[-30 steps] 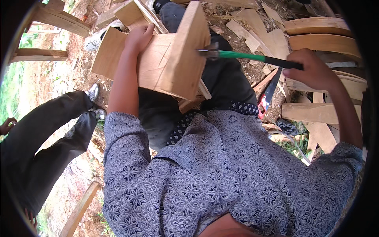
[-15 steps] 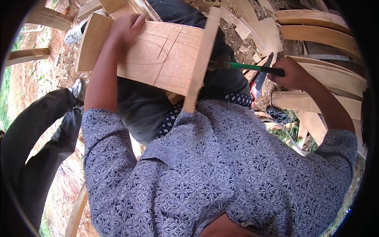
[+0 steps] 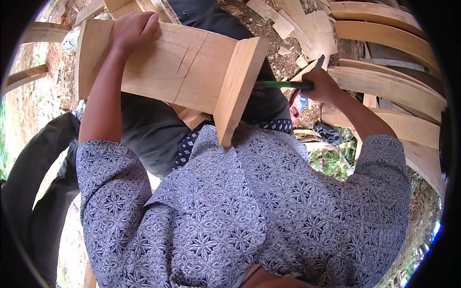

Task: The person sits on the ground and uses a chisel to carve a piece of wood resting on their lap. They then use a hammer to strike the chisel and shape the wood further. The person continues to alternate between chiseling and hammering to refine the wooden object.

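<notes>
Across my lap lies a wooden piece: a wide pale board (image 3: 168,67) with pencil-like lines, standing between a left end board (image 3: 91,57) and a right end board (image 3: 240,89). My left hand (image 3: 134,32) is closed over the far edge of the wide board, near its left end; some of its fingertips are hidden. On the right, my right hand (image 3: 321,85) is wrapped round the black grip of what looks like a hammer (image 3: 281,84) with a green handle. That tool points left at the right end board, and its head is hidden behind it.
Several curved wooden planks (image 3: 384,79) are stacked on the right. Thin offcuts (image 3: 317,33) and shavings litter the ground ahead. A red and blue object (image 3: 297,106) lies beside my right thigh. At the left are another person's dark-trousered legs (image 3: 48,158).
The wooden piece has tilted, so the right end board now shows more of its broad face. My right hand and the hammer have moved left, closer to that board. My left hand keeps its hold.
</notes>
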The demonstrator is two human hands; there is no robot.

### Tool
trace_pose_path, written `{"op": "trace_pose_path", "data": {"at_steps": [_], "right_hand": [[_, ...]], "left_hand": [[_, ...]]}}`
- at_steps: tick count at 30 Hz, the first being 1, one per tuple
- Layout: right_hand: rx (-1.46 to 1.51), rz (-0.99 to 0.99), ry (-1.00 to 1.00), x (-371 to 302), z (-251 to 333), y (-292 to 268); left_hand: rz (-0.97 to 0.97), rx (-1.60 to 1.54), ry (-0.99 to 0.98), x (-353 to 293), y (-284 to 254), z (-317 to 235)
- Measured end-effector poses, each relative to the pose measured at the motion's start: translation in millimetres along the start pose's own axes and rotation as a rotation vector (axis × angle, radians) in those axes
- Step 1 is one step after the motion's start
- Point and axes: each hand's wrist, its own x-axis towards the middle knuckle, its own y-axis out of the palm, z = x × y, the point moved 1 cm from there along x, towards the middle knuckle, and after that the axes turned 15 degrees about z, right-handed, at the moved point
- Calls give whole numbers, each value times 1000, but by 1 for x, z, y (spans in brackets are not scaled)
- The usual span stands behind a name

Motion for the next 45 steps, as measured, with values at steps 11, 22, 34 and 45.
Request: {"op": "trace_pose_path", "data": {"at_steps": [11, 22, 34, 45], "right_hand": [[-44, -28, -46, 10, 15, -4], [168, 99, 91, -3, 96, -59], [-194, 55, -81, 51, 220, -189], [-670, 462, 154, 144, 411, -288]], "left_hand": [[-40, -10, -33, -5, -2, 16], [-217, -572, -264, -69, -44, -66], [-332, -806, -571, -113, -29, -76], [-618, -1287, -621, -158, -8, -31]]}}
